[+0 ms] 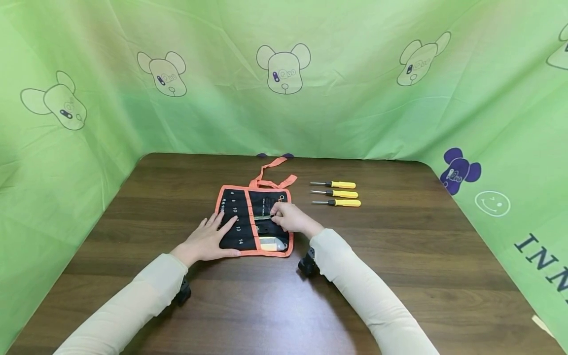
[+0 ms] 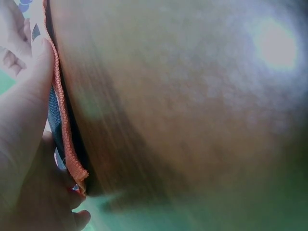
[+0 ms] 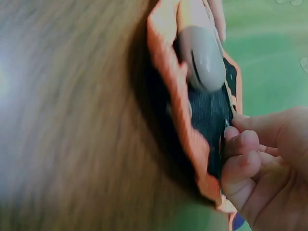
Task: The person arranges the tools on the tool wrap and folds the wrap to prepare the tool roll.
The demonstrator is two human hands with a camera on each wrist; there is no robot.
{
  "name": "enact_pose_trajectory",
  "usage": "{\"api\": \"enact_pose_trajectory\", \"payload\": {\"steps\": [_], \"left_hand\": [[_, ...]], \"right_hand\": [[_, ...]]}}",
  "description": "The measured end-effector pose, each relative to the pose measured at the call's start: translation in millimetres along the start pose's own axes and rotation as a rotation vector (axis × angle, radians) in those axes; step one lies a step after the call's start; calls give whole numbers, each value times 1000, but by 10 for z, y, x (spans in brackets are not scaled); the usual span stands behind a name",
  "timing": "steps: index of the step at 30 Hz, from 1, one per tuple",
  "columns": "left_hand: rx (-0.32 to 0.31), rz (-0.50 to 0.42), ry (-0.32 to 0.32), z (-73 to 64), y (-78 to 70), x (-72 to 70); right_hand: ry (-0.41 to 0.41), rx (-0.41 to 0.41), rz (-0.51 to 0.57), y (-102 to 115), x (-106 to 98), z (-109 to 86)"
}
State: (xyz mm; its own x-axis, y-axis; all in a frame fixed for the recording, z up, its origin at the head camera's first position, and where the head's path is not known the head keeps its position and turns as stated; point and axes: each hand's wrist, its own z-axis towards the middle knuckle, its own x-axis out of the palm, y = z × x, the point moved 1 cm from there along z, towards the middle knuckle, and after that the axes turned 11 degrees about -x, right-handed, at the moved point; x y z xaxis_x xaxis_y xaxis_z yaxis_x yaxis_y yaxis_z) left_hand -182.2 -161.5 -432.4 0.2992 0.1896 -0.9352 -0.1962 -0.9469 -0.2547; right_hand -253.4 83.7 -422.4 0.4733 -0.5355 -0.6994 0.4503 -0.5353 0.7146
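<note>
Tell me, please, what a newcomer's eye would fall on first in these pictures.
Most likely the orange-edged black pouch near the middle of the brown table, the left hand spread on its left side and the right hand pinching a thin strip on its right. Next, probably the three yellow-handled tools in a row to the pouch's right. Behind the table, the green cloth with its printed animal heads stands out.
</note>
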Motion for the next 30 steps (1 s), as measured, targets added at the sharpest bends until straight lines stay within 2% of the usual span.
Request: {"api": "enact_pose_trajectory", "payload": {"steps": [11, 20, 24, 30], "left_hand": [[-7, 2, 0, 5, -12, 4], [-4, 5, -4, 1, -13, 13], [-8, 7, -1, 1, -14, 18], [-10, 7, 0, 1, -18, 3]], "right_hand": [[43, 45, -2, 113, 95, 95], [50, 31, 16, 64, 87, 83], [33, 20, 31, 36, -16, 52], [-56, 10, 52, 27, -317, -29]]}}
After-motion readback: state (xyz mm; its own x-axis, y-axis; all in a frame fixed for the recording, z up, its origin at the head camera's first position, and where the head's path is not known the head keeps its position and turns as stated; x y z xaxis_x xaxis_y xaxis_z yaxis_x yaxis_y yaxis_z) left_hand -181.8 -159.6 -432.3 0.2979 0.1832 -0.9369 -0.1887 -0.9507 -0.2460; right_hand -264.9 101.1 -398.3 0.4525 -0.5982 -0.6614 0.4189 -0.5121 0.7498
